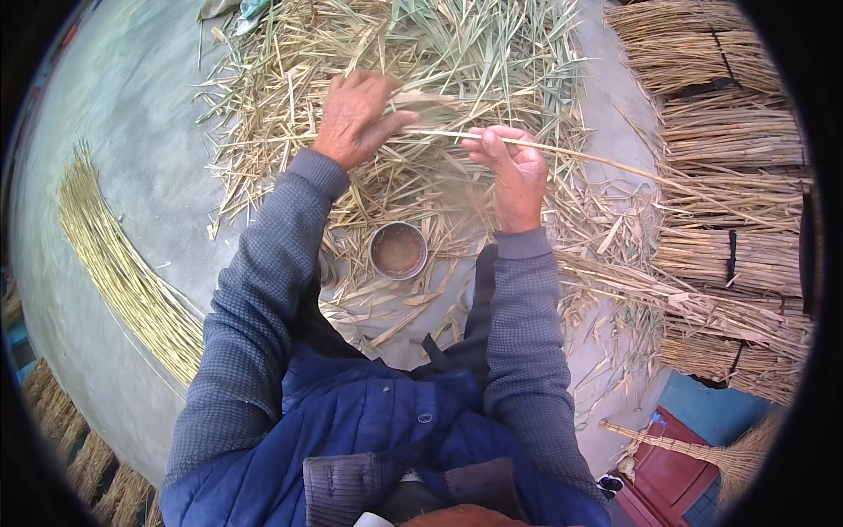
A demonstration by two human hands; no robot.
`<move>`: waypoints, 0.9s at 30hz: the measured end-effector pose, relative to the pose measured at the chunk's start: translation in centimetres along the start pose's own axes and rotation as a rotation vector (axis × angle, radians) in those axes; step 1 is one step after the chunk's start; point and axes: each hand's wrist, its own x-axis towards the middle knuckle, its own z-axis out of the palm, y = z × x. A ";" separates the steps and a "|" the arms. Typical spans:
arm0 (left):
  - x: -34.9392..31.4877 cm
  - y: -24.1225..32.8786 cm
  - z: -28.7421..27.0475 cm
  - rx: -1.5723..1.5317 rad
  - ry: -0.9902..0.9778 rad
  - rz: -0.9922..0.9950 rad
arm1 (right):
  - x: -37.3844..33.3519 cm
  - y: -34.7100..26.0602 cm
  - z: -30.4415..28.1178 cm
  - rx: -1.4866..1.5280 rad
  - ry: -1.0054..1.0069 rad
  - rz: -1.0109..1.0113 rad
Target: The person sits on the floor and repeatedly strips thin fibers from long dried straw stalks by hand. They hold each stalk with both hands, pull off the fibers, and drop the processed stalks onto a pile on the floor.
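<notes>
A long, thin reed stalk (606, 162) runs sideways in front of me, its left end pale. My right hand (514, 171) pinches it between thumb and fingers close to that end. Close by, at the stalk's left tip, is my left hand (356, 123), its back toward me and its thumb apart from the slightly blurred fingers. Nothing shows in its grasp. Under both hands spreads a heap of dry and green leaf strips (386, 53). Below them, between my legs, stands a small round tin (399, 251) with a brownish inside.
Tied bundles of brown stalks (702, 132) are stacked along the right. Loose stalks (667, 294) lie below the held one. On the left, a sheaf of yellow-green stalks (132, 263) rests on the grey floor (140, 105). A straw broom (702, 451) lies at lower right.
</notes>
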 end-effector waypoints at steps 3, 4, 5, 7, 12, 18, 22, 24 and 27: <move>-0.3 2.1 1.4 -0.151 -0.014 0.306 | -0.2 0.3 0.3 0.049 0.030 0.050; -0.3 1.8 1.6 -0.127 -0.070 0.266 | -0.1 0.3 0.0 0.057 0.041 0.061; -0.4 1.1 1.6 -0.117 -0.100 0.246 | 0.0 0.4 -0.4 0.080 0.025 0.046; -0.6 -1.7 0.7 -0.009 -0.164 0.127 | 0.6 -0.7 -2.8 0.054 0.121 0.052; -1.9 -6.4 -2.2 0.137 -0.263 -0.086 | 1.1 -3.6 -7.3 0.085 0.355 0.084; 0.0 3.0 1.6 -0.635 -0.117 0.021 | 0.1 -0.3 -1.6 0.158 0.079 0.081; 0.5 1.9 -0.1 -0.531 -0.295 -0.159 | 0.3 -1.5 -2.3 0.088 0.120 0.091; 0.5 0.6 -0.8 -0.447 -0.372 -0.242 | 0.6 -2.1 -3.0 0.018 0.205 0.142; 0.1 1.6 0.2 -0.626 -0.245 -0.163 | 0.3 -1.2 -1.7 0.061 0.118 0.120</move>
